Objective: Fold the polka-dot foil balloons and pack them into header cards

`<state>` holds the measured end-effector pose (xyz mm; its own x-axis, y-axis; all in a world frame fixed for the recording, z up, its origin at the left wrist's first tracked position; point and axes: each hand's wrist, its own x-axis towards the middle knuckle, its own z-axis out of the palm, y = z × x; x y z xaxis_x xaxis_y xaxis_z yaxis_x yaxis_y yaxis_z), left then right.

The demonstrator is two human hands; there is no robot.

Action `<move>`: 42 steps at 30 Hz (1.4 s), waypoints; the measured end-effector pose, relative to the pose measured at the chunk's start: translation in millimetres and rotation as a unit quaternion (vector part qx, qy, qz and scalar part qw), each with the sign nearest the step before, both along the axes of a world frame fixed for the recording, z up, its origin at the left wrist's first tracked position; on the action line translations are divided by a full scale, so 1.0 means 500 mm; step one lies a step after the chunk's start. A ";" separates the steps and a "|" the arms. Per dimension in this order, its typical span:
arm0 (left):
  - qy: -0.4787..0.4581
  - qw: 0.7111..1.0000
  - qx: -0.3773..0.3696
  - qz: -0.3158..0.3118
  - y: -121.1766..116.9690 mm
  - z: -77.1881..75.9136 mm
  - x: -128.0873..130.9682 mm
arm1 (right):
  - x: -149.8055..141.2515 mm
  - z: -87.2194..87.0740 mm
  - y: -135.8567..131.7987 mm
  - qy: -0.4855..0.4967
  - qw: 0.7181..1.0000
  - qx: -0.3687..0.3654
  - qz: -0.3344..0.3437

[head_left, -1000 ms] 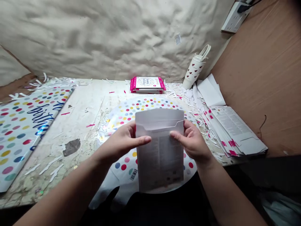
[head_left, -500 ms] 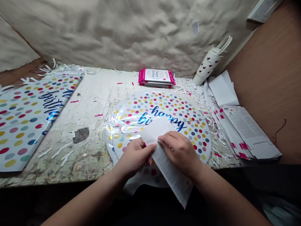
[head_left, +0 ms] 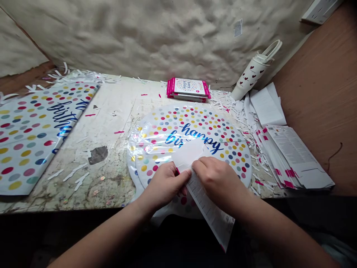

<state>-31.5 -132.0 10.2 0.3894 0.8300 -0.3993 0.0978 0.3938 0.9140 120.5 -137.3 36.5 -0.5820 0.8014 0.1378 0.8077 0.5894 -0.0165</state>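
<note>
Both my hands pinch a white printed paper sleeve over the near edge of the table. My left hand grips its left edge, fingers curled. My right hand presses on its top side, fingers bent. The sleeve's flap stands open and its lower end hangs off the table toward me. Under it lies a round flat foil balloon with coloured dots and blue "happy birthday" writing.
Another dotted foil balloon lies at the left. A pink stack of packed sleeves sits at the back. Flat printed sleeves are piled at the right, near a heart-patterned tumbler. Paper strips litter the worn table.
A second ago I held the sleeve upright, facing me, with both hands. Now it is turned slanted and lowered onto the round balloon, and my hands have closed together at its opening.
</note>
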 end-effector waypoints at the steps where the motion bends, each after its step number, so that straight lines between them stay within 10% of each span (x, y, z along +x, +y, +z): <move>1: 0.004 1.000 0.008 0.005 0.000 0.001 0.002 | -0.010 0.004 -0.003 -0.022 1.000 0.018 0.008; 5: 0.011 1.000 0.005 0.006 0.000 0.001 -0.001 | 0.006 0.005 0.013 -0.043 0.998 0.050 0.007; 11: 0.018 0.999 -0.013 0.047 0.008 -0.009 -0.026 | 0.181 0.000 0.073 -0.007 0.927 0.081 -0.367; 15: 0.006 0.999 -0.027 0.035 0.011 -0.012 -0.013 | 0.145 -0.006 0.037 0.179 0.974 -0.036 -0.132; 18: -0.003 1.000 -0.018 0.011 0.007 -0.012 0.006 | 0.052 -0.025 -0.001 0.163 0.986 0.006 -0.014; 23: -0.003 1.000 -0.025 -0.009 -0.001 -0.009 0.013 | 0.035 -0.055 0.006 0.049 0.993 0.091 -0.047; 29: 0.005 0.998 -0.031 0.048 0.003 -0.023 -0.002 | 0.215 -0.029 0.040 0.031 0.922 0.148 -0.355; 35: -0.008 0.996 0.085 0.028 -0.008 -0.018 0.007 | 0.082 -0.026 -0.022 0.103 0.994 -0.009 -0.048; 38: 0.115 0.924 0.350 0.099 0.003 -0.008 -0.040 | 0.037 -0.043 -0.010 0.169 0.984 0.062 0.003; 40: 0.220 0.803 0.535 0.144 0.016 -0.008 -0.085 | 0.046 -0.056 0.011 0.234 0.965 0.081 0.080; 42: 0.285 0.710 0.641 0.059 0.023 -0.020 -0.124 | 0.063 -0.075 0.024 0.263 0.953 0.088 0.124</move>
<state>-93.3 -120.5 0.4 0.3660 0.6672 0.6488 0.6305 -0.6905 0.3544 151.9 -125.6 -0.9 -0.5634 0.5857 0.5827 0.5511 0.7919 -0.2632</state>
